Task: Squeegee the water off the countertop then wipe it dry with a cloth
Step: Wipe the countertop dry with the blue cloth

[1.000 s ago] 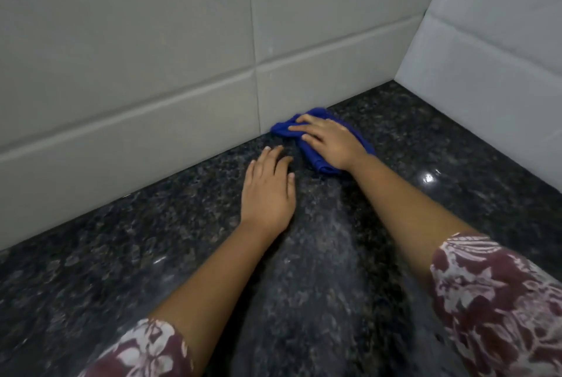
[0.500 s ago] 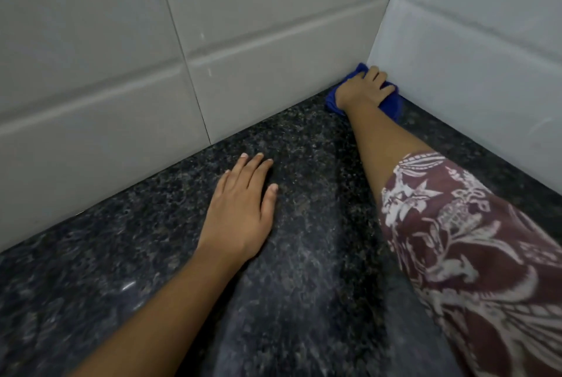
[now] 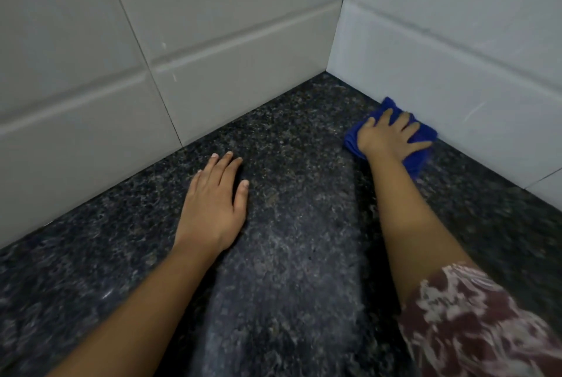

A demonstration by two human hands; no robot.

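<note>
A folded blue cloth (image 3: 421, 160) lies on the dark speckled granite countertop (image 3: 289, 270), against the foot of the right-hand tiled wall. My right hand (image 3: 387, 136) presses down on it with spread fingers and covers most of it. My left hand (image 3: 214, 203) rests flat on the counter near the back wall, palm down, fingers together, holding nothing. No squeegee is in view.
White tiled walls meet in a corner (image 3: 330, 71) at the back right and close the counter on two sides. The back wall (image 3: 152, 42) runs along the left. A patterned maroon sleeve (image 3: 474, 325) fills the lower right.
My right hand has slid the blue cloth out of the corner and toward me along the right wall. The left hand has stayed flat in place.
</note>
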